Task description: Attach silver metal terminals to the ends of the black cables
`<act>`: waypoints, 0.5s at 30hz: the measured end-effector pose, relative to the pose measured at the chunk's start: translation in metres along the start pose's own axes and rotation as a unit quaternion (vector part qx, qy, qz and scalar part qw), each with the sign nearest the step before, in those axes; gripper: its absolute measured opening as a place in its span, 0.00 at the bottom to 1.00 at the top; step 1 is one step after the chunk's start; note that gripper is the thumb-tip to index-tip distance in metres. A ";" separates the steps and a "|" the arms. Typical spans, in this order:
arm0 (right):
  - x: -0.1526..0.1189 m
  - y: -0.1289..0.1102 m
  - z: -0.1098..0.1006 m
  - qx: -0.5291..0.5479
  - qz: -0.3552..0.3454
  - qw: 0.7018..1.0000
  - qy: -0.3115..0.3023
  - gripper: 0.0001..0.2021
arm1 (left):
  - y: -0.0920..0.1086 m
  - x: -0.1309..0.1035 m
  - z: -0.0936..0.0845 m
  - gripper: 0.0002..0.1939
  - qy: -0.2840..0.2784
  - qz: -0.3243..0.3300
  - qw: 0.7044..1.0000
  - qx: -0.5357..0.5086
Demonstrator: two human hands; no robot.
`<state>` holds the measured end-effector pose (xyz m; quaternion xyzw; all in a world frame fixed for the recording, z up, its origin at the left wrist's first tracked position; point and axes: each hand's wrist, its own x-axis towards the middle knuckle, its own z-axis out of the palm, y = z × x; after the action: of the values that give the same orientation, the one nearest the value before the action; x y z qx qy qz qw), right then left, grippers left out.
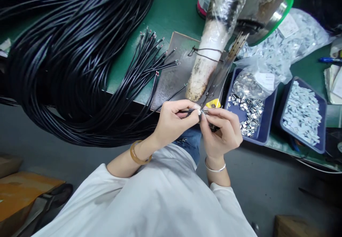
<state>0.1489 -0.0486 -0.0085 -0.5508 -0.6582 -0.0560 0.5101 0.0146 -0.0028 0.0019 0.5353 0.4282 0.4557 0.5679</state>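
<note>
My left hand (175, 119) pinches the end of a thin black cable (188, 111) between thumb and fingers. Close against it, my right hand (221, 128) has its fingertips closed on a small metal connector piece (205, 111). Something tiny and white shows where the fingertips meet; whether the cable and metal piece are joined is too small to tell. Both hands are at the table's front edge, just below a soldering fixture (227, 66) with a narrow metal arm. A yellow piece (213, 103) sits right behind the fingertips.
A big bundle of black cables (66, 58) fills the left, its stripped ends fanned over a dark plate (173, 76). Above hangs a plastic-wrapped duct (207, 55). Right are a blue tray (270, 114) of metal shells, another tray (285, 103) of pale pieces, and plastic bags (301, 37).
</note>
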 end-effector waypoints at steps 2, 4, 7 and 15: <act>-0.002 -0.002 -0.002 0.000 -0.003 1.000 -0.008 0.11 | 0.000 0.000 -0.002 0.06 -0.002 -0.011 1.000 -0.005; -0.005 -0.002 -0.003 0.010 -0.007 1.000 -0.018 0.12 | -0.001 0.000 -0.003 0.06 -0.005 -0.024 1.000 -0.007; -0.009 0.001 -0.004 0.032 -0.007 0.999 -0.036 0.13 | -0.003 0.000 -0.003 0.06 -0.004 -0.037 0.999 -0.007; -0.003 0.001 -0.001 0.030 -0.001 0.999 -0.025 0.11 | 0.000 0.000 -0.002 0.06 -0.013 -0.032 0.999 0.007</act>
<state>0.1500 -0.0509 -0.0103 -0.5361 -0.6724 -0.0232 0.5098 0.0127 -0.0022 0.0019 0.5313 0.4407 0.4276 0.5837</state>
